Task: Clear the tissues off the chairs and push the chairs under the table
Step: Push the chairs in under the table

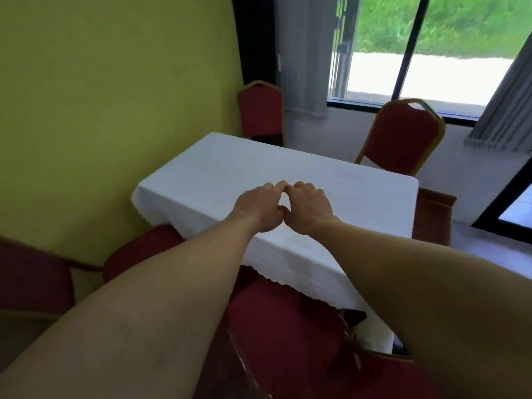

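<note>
1. Hands. My left hand [259, 207] and right hand [309, 207] are extended side by side, palms down, over the table [218, 168]. The fingers [277, 186] are loosely bent and close together. The index fingertips meet, the thumb tips meet, and a small triangular gap lies between them. Neither hand holds anything. Whether the palms touch the cloth cannot be determined.

2. Table. A white tablecloth [359, 197] covers the top directly beneath the fingers and hangs over the edge nearest me.

3. Chairs.
- Beyond the fingertips and slightly left: a red chair [260, 110] stands at the far end of the table, its back upright.
- Beyond the fingertips and to the right: a second red chair [403, 136] stands at the far right corner. A white patch [370, 162] shows on its seat, too small to identify.
- Behind the fingers, toward me and under my forearms: a red seat [288, 326] lies partly under the cloth edge.
- Behind the fingers and to the left: another red seat [138, 250] is at the near left corner.

4. Tissue. A white tissue [374, 332] lies behind the fingers, to the right, beside the near red seat and below the hanging cloth edge.

5. Surroundings. A green wall [115, 110] is left of the fingers. A window [431, 53] is beyond them to the right.
</note>
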`<control>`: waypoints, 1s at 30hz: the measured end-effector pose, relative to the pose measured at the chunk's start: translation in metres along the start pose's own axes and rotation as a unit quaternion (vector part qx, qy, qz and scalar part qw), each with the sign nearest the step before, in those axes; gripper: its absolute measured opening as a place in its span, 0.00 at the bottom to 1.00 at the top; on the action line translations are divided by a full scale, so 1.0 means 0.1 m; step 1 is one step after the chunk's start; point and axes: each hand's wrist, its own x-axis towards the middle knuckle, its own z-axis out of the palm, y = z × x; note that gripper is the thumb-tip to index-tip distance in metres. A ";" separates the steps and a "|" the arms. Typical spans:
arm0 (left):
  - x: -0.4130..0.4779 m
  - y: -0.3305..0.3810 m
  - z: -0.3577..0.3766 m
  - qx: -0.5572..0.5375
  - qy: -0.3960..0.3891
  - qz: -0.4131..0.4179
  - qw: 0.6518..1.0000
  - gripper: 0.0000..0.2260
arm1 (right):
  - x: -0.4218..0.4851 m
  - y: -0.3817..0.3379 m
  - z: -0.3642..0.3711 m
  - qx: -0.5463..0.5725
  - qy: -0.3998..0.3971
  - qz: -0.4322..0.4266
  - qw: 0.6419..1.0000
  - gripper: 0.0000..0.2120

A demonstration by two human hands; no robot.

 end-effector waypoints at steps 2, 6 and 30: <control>-0.19 -0.25 -0.15 0.005 0.005 -0.028 1.000 0.26 | 0.06 -0.30 -0.02 0.008 -0.003 -0.038 0.999 0.25; -0.53 -0.64 -0.34 0.016 0.006 -0.075 0.997 0.26 | 0.10 -0.81 -0.02 0.017 -0.018 -0.096 0.995 0.26; -1.02 -4.15 -0.33 0.049 -0.053 -0.125 0.990 0.28 | 1.30 -3.61 1.10 0.005 -0.119 -0.082 0.990 0.24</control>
